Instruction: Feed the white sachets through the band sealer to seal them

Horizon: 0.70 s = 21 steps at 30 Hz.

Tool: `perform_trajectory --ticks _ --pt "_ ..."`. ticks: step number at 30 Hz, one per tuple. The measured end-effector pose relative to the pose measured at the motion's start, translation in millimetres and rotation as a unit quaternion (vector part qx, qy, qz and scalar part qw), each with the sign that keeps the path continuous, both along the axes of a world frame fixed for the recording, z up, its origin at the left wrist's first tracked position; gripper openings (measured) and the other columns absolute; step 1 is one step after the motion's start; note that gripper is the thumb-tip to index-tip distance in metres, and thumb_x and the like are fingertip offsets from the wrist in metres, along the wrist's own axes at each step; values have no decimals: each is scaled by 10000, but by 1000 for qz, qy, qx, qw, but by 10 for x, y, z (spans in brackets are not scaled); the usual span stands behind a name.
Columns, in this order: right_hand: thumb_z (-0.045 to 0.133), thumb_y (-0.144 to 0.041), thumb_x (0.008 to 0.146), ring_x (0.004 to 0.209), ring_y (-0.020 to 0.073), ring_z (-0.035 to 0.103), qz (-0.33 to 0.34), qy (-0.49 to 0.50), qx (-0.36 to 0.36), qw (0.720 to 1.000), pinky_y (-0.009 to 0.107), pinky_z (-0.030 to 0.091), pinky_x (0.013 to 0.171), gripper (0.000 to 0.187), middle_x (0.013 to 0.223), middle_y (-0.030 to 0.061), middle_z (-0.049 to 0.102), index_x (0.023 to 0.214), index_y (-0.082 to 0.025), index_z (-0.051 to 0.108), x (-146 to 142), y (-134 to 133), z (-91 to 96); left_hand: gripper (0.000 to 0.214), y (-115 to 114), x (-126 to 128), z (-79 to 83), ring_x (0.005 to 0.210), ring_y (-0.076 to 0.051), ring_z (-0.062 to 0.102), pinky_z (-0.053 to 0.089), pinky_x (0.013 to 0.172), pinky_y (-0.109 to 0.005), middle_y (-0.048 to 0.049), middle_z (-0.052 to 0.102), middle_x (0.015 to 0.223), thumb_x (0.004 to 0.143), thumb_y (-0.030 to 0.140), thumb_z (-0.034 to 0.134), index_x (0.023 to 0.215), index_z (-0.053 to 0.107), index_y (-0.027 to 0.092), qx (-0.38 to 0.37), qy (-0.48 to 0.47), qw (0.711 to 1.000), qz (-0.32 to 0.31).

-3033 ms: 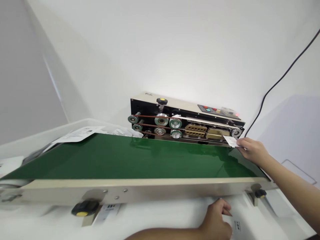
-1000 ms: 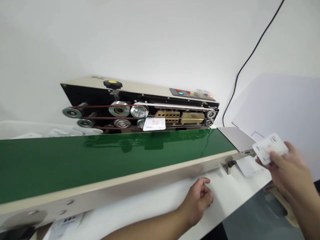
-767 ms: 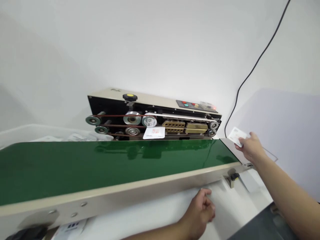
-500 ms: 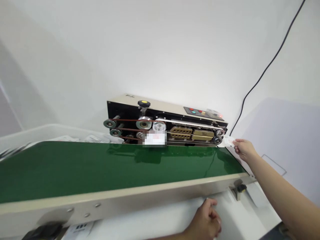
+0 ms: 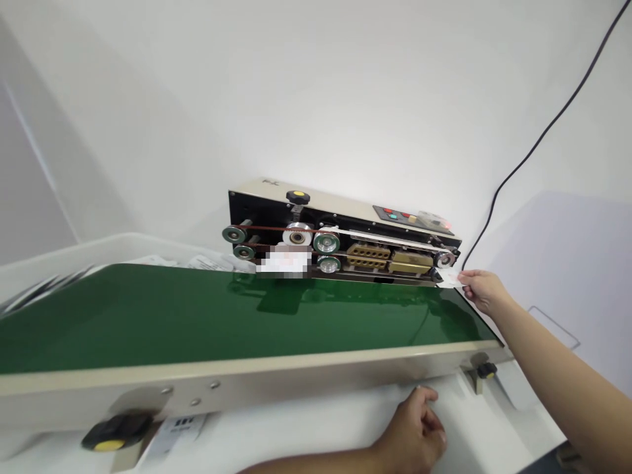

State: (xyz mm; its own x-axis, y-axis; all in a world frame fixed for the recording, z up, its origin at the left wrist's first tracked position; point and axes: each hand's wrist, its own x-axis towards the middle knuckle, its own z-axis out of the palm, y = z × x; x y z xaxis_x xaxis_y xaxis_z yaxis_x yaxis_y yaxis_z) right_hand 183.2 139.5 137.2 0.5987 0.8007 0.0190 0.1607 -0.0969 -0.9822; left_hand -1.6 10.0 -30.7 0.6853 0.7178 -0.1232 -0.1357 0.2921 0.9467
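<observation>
Flat white packet [image 5: 448, 278] in the right hand [image 5: 484, 291], at the right end of a beige-and-black metal roller machine [image 5: 340, 209].
Right hand: pinching the packet's right edge. Left hand [image 5: 413, 431]: released, fingers loosely curled, over the near white counter [image 5: 266, 431]. Second white packet [image 5: 286, 263], partly pixelated: at the machine's left rollers. Smooth green conveyor belt [image 5: 187, 322]: along the machine's near side.

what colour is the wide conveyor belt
The conveyor belt is plain dark green, with glossy reflections; the head view shows it best.
</observation>
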Motion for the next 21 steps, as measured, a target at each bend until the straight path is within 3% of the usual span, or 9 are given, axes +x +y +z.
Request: perform_trajectory --ticks 9,21 --pt "659 -15 636 282 39 346 13 1 11 1000 136 244 257 200 380 -45 458 610 -143 508 -227 39 -36 520 -4 1 -5 618 -97 464 361 593 -239 40 529 750 589 62 581 1075 430 171 5 10 1000 8" --pt "561 10 730 323 50 424 41 48 -24 998 124 376 262 169 487 -5 534 665 -143 534 -413 -31 -68 576 -35 5 -23 626 -120 486 382 635 -283 26 574 751 502 115 634 1060 517 193 -16 44 999 26"
